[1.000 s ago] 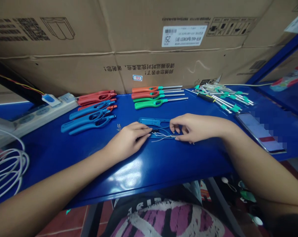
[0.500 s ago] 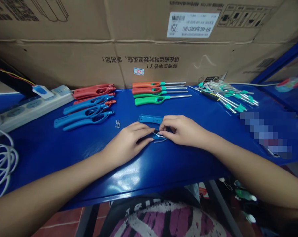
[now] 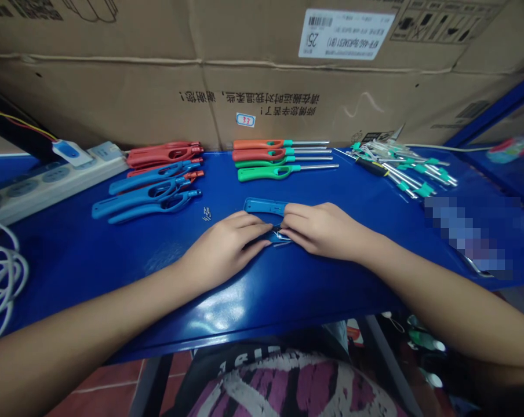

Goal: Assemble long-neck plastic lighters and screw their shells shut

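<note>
A blue lighter shell half lies low on the table between my hands, mostly covered by fingers, with a small black part and thin white wire in it. My left hand pinches the shell's left side, thumb at the near edge and fingers at the far edge. From the right, my right hand is closed, its fingertips pressed together at the wire; exactly what they grip is partly hidden. Just beyond lies another blue shell half, its right end behind my right fingers. Small screws lie left of it.
Red lighter handles and blue lighter handles are at back left, beside a power strip. Lighters with metal tubes lie at back centre. A pile of tubes with green ends and a black-yellow screwdriver are right.
My right fingers have drawn closer together and curled down over the wire and shell. My left hand keeps nearly the same hold. The camera view has shifted slightly.
</note>
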`<state>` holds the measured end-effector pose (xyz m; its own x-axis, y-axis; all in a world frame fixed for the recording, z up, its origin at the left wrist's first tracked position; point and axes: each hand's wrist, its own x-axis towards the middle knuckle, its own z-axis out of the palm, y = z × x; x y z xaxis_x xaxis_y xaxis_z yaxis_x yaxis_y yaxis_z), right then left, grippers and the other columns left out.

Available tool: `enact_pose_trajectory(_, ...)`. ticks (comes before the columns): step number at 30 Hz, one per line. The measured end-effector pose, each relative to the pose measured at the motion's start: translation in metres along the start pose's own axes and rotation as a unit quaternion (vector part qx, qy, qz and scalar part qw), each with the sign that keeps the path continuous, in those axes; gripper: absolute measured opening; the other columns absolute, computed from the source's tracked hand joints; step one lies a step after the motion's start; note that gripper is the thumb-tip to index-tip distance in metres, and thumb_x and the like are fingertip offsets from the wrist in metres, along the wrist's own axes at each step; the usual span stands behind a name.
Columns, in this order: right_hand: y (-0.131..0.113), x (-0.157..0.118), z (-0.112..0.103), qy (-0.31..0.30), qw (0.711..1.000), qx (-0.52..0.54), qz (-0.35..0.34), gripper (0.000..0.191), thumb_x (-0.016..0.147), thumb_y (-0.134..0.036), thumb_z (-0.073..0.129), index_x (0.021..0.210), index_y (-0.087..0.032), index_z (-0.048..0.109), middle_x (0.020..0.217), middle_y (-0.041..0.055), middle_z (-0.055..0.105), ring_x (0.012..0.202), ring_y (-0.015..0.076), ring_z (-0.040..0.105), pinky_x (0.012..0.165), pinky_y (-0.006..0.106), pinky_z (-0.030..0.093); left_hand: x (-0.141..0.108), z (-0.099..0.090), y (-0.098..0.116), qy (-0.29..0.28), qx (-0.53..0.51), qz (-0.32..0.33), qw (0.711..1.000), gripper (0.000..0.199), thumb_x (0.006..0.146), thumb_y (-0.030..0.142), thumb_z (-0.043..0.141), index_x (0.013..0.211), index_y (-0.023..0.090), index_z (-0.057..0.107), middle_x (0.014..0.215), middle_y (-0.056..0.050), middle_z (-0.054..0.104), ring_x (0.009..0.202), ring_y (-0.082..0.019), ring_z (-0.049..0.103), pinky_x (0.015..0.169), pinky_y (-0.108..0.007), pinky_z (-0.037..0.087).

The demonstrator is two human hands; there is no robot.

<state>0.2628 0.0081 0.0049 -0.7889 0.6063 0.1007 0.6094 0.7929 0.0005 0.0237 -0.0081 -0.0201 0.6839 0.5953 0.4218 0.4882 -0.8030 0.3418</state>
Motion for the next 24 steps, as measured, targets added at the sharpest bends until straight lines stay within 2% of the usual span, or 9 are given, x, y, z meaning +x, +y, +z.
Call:
enact_pose_trajectory(6,-0.003,0.000,-0.002,-0.030,0.999,-0.028,-0.007,0.035,0.106,-0.029,0.036,0.102,-0.013,0.067,0.104,0.0095,0.068,0.065,0.0140,0.051,0.056,0.032,0.020,-0.001,-0.001,0.002,-0.018,0.030,-0.007,0.999,0.024,0.098,0.026,0.061,0.116,0.015,0.071,0.109,-0.010,0.074,0.101,-0.025,0.067,0.090,-0.040,0.058)
enact_pose_trajectory(9,-0.003,0.000,-0.001,-0.027,0.999,-0.008,0.015,0.034,0.106,-0.031,0.038,0.102,-0.014,0.067,0.105,0.0097,0.069,0.067,0.0142,0.053,0.056,0.032,0.021,0.000,-0.001,0.003,-0.026,0.052,-0.009,0.998,0.024,0.099,0.027,0.059,0.114,0.014,0.073,0.108,-0.010,0.074,0.099,-0.025,0.066,0.086,-0.039,0.058)
enact_pose_trajectory(12,-0.004,0.002,0.001,-0.007,0.995,0.067,0.075,0.026,0.103,-0.032,0.049,0.096,-0.016,0.068,0.099,0.0067,0.070,0.074,0.0153,0.058,0.059,0.029,0.026,0.001,-0.004,0.008,-0.043,0.106,-0.005,0.993,0.026,0.101,0.029,0.056,0.113,0.015,0.074,0.105,-0.010,0.073,0.095,-0.025,0.065,0.081,-0.039,0.056)
enact_pose_trajectory(16,-0.004,0.006,0.007,0.026,0.968,0.199,0.149,0.014,0.092,-0.026,0.068,0.081,-0.017,0.067,0.083,0.0014,0.068,0.072,0.0128,0.058,0.061,0.025,0.032,0.002,-0.007,0.013,-0.062,0.159,-0.003,0.985,0.026,0.101,0.028,0.055,0.112,0.015,0.074,0.103,-0.011,0.072,0.096,-0.028,0.064,0.080,-0.042,0.054)
enact_pose_trajectory(20,-0.001,0.006,0.007,0.050,0.953,0.258,0.151,0.017,0.088,-0.027,0.073,0.075,-0.017,0.067,0.078,0.0005,0.065,0.067,0.0108,0.056,0.062,0.024,0.035,0.000,-0.007,0.010,-0.044,0.081,-0.023,0.995,0.026,0.098,0.025,0.060,0.118,0.012,0.071,0.105,-0.011,0.073,0.097,-0.026,0.066,0.085,-0.040,0.055)
enact_pose_trajectory(24,0.004,0.003,0.002,0.033,0.960,0.251,0.116,0.008,0.090,-0.023,0.071,0.084,-0.017,0.071,0.085,0.0020,0.069,0.071,0.0116,0.059,0.065,0.024,0.037,-0.001,-0.004,0.006,-0.022,0.025,-0.051,0.998,0.036,0.095,0.025,0.066,0.128,0.010,0.065,0.106,-0.012,0.074,0.097,-0.026,0.067,0.085,-0.040,0.057)
